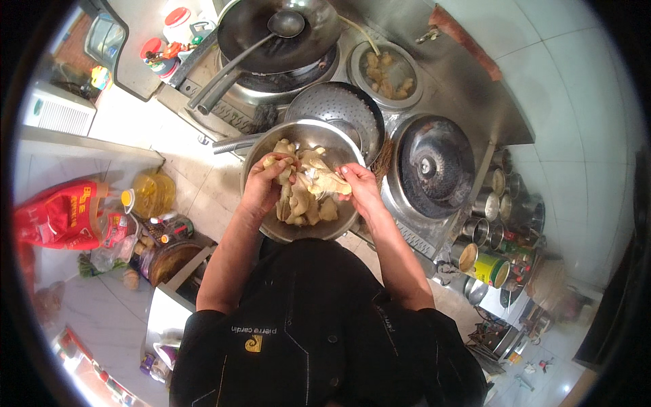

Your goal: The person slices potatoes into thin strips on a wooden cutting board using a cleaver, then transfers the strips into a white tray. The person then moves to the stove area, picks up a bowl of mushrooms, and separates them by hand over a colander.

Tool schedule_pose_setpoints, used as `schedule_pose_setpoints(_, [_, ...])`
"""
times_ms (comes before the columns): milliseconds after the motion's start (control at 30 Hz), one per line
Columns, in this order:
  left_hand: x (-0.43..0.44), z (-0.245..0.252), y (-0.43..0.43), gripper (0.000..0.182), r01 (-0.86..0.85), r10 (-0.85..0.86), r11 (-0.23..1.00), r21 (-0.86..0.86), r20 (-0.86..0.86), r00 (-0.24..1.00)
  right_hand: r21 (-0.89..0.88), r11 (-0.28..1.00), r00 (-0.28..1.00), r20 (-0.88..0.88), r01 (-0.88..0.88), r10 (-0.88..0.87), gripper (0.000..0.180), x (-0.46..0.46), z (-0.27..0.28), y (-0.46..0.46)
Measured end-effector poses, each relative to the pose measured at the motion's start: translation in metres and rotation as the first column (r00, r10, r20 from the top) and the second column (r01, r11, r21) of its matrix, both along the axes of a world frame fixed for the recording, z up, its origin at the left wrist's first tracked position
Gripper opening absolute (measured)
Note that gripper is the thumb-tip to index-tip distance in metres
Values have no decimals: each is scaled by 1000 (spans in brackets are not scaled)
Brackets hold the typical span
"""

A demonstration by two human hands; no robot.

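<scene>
A stainless steel bowl (pixel 269 230) sits in front of my body, holding pale pieces of what look like oyster mushrooms (pixel 295 201). Over its left side, my left hand (pixel 267 183) grips one of these clusters between thumb and fingers. My right hand (pixel 360 187) pinches the right end of a flat, yellowish mushroom piece (pixel 328 180) above the bowl. Whether both hands hold one connected cluster cannot be told. Partly covered by the bowl's far rim is a perforated metal strainer (pixel 330 102).
On the stove beyond are a wok (pixel 244 35) with a ladle (pixel 286 24) in it, and a round well (pixel 385 76) containing food pieces in liquid. A dark domed lid (pixel 435 165) covers the right burner. Metal containers (pixel 485 206) stand at right, an oil jug (pixel 152 193) at left.
</scene>
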State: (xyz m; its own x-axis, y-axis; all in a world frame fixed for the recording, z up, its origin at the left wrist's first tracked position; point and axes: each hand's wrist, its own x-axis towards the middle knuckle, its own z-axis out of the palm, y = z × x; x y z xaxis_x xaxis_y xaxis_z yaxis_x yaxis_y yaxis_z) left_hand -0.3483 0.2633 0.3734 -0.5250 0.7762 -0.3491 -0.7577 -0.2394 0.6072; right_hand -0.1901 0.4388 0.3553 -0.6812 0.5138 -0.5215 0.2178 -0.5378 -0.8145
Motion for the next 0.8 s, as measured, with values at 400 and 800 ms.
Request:
schedule_pose_setpoints(400, [-5, 13, 37, 32, -144, 126, 988, 48, 271, 954, 53, 966, 958, -158, 252, -241, 39, -13, 54, 95])
schedule_pose_setpoints(800, [7, 8, 70, 27, -267, 267, 957, -112, -13, 964, 346, 879, 944, 155, -329, 293, 19, -18, 38, -28])
